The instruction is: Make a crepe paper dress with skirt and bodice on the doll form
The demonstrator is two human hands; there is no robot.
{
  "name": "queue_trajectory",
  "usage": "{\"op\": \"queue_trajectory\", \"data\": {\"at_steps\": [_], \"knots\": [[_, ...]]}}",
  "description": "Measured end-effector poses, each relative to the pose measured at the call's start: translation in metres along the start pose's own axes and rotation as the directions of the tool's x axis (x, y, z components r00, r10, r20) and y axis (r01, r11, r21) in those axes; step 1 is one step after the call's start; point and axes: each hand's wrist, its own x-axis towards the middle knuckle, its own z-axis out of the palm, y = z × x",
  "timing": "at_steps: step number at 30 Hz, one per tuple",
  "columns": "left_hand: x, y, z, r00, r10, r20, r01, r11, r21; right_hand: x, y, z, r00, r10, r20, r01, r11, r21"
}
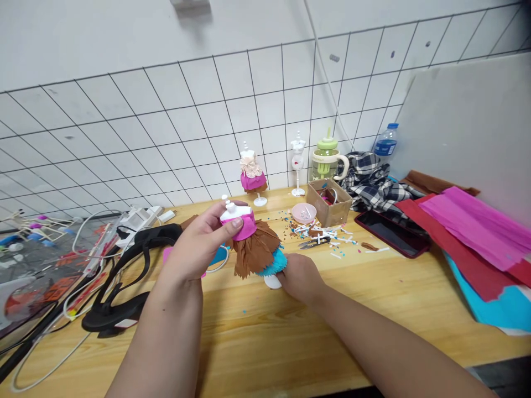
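Observation:
A small white mannequin (237,211) leans to the left above the wooden table, dressed in a pink top, a brown ruffled paper skirt (255,247) and a blue ruffled layer (274,263) below it. My left hand (203,237) grips its upper body, the thumb pressed on the pink top. At the lower end, my right hand (302,278) is closed beside the blue layer and the white round base (272,282); its fingertips are hidden behind the skirt.
Behind stand a dressed mannequin (253,177) and a bare one (297,166). A pink dish (304,213), scissors (314,242), paper scraps, a cardboard box (329,203) and a phone (392,233) lie rightward. Coloured paper (477,226) is far right; a black strap (145,237) and cables left.

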Motion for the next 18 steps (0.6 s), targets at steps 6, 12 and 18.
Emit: {"op": "queue_trajectory", "data": {"at_steps": [6, 12, 18], "knots": [[0.0025, 0.0006, 0.0094, 0.999, 0.014, -0.044, -0.014, 1.000, -0.014, -0.0002, -0.0010, -0.0016, 0.999, -0.026, 0.028, 0.025, 1.000, 0.016], [0.0023, 0.0014, 0.0090, 0.996, -0.006, -0.093, 0.011, 0.999, 0.049, -0.0014, -0.0020, -0.0039, 0.998, -0.044, 0.036, 0.043, 0.999, 0.028], [0.0013, -0.0013, 0.0112, 0.986, 0.076, -0.151, -0.037, 0.969, 0.243, -0.0022, -0.0027, -0.0075, 0.999, -0.034, 0.034, 0.032, 0.998, 0.050]]}}
